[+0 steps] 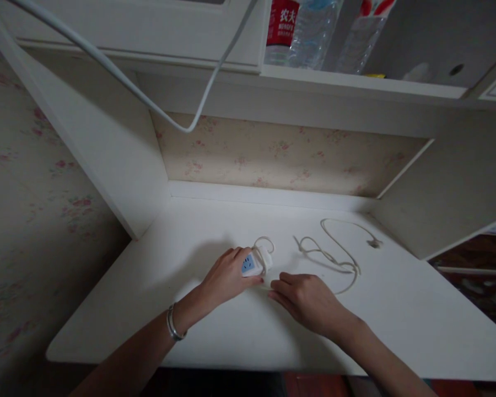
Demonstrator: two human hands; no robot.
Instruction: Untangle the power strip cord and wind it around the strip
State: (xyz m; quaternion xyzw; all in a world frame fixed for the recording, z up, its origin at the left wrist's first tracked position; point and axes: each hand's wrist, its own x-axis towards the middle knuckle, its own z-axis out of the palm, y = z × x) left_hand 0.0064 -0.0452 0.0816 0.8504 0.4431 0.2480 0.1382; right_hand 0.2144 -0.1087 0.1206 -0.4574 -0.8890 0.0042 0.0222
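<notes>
On the white desk (149, 286) my left hand (227, 275) is closed around a small white power socket (251, 263) with a blue face. A white plug or adapter (265, 257) with a short looped wire sits against the socket's right side. My right hand (306, 298) rests just right of the socket, fingers curled and pinched near a thin wire; what they hold is too small to make out. A thin white cable (334, 256) lies in loose loops to the right, ending in a small connector (374, 242).
Overhead, a shelf (355, 82) holds plastic water bottles (310, 33). A thick white cord (157, 105) hangs across the upper left. Side panels (107, 143) box in the desk, with floral wallpaper behind. The desk's front edge is near my forearms.
</notes>
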